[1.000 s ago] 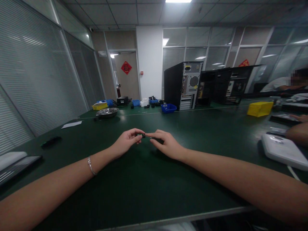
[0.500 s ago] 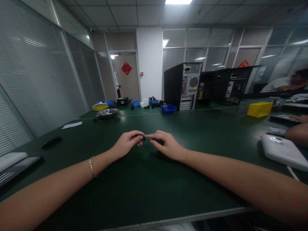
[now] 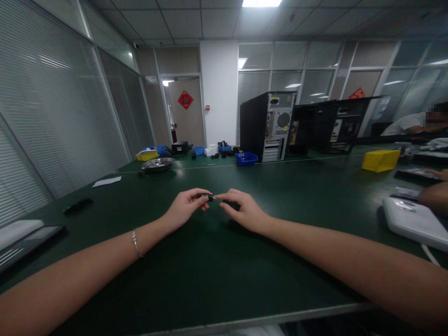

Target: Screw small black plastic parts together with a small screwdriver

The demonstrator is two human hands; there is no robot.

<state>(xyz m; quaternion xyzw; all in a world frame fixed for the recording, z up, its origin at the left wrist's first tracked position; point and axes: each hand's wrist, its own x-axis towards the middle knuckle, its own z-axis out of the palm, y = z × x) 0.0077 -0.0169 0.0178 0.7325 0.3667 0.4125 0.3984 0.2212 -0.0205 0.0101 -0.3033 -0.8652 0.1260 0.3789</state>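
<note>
Between the thumb and fingers of my left hand (image 3: 187,206) is a small dark part with a bit of green (image 3: 209,198); its kind is too small to make out. My right hand (image 3: 245,211) is closed around the black handle of a screwdriver (image 3: 229,203). The thin metal shaft points left, and its tip is at or very near the small part. I cannot tell whether the tip sits in it. Both hands are just above the dark green tabletop (image 3: 196,275).
A metal dish (image 3: 158,164), a blue bin (image 3: 247,158) and computer towers (image 3: 268,126) stand toward the back. To the right are a yellow bin (image 3: 381,160), a white device (image 3: 415,219) and a co-worker's arm (image 3: 436,198). A dark object (image 3: 79,206) lies left.
The view has shifted slightly. More of the screwdriver's metal shaft shows between my hands, and its handle is more visible. Both hands keep their grips.
</note>
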